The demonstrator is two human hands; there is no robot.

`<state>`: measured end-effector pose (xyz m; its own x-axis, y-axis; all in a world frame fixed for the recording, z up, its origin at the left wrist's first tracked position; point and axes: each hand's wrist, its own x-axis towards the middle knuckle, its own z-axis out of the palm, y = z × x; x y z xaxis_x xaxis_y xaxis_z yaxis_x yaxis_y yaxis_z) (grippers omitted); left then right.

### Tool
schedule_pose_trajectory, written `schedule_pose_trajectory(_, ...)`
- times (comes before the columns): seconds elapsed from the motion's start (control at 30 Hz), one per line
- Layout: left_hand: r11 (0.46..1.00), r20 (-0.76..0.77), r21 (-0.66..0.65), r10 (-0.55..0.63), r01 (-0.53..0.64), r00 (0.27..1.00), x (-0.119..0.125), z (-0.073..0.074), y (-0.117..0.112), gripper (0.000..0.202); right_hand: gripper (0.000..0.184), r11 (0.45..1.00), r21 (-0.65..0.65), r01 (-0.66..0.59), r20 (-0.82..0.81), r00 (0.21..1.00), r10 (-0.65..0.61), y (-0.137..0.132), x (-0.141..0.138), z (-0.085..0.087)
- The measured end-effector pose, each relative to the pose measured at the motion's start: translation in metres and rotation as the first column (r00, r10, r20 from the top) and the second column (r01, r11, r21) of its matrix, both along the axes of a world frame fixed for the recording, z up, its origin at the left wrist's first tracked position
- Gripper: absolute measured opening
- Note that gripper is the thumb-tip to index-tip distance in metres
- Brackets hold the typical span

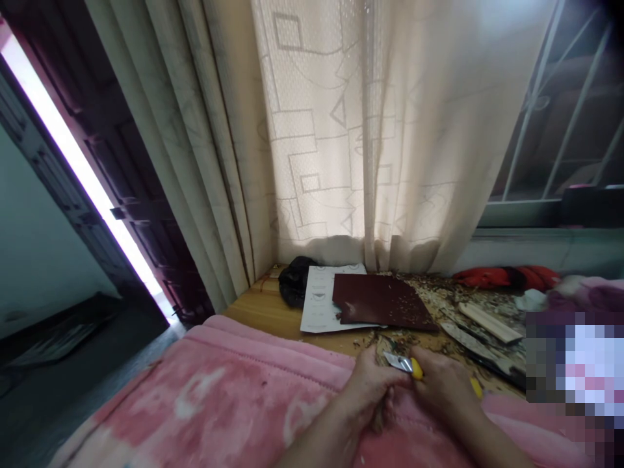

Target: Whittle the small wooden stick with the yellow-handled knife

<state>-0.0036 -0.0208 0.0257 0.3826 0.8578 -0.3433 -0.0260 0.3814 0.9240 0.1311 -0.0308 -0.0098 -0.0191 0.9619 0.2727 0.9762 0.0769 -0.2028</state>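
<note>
Near the bottom middle, my right hand (441,383) is wrapped round a box cutter (403,363) with a yellow handle. Its metal end points left, over my left hand (368,378). The fingers of my left hand are closed, the thumb lying just under the blade. A brownish, stringy bit shows below that hand, but what it grips is too small and covered to name. Both hands are close together over the edge of the pink blanket (234,390). Brown shavings lie on the wooden surface just beyond them.
A dark red board (380,302) lies on white printed sheets (316,302), beside a black plastic bag (294,283). To the right are a large knife (480,348), a pale wooden strip (490,323), scattered shavings and a red cloth bundle (507,277). Curtains (322,130) hang behind.
</note>
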Motion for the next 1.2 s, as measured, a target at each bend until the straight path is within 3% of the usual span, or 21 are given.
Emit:
schedule_pose_trajectory(0.1,0.998,0.010,0.055,-0.012,0.011,1.000,0.000,-0.001,0.000,0.027,0.010,1.000,0.002,0.009,0.002,1.000,-0.009,0.000,0.000,0.000)
schedule_pose_trajectory(0.43,0.990,0.065,0.081,-0.122,0.116,0.990,-0.005,-0.011,0.002,0.024,0.014,0.998,-0.046,0.035,0.034,0.999,-0.034,-0.001,-0.002,0.003)
schedule_pose_trajectory(0.8,0.983,0.100,0.099,-0.164,0.154,0.981,-0.008,-0.028,0.004,0.019,0.019,0.989,-0.093,0.113,0.045,0.993,-0.110,-0.003,-0.007,0.003)
schedule_pose_trajectory(1.2,0.982,-0.006,0.096,-0.166,0.166,0.986,-0.002,-0.017,0.002,0.019,0.023,0.985,-0.103,0.141,0.049,0.989,-0.136,0.000,-0.005,-0.001)
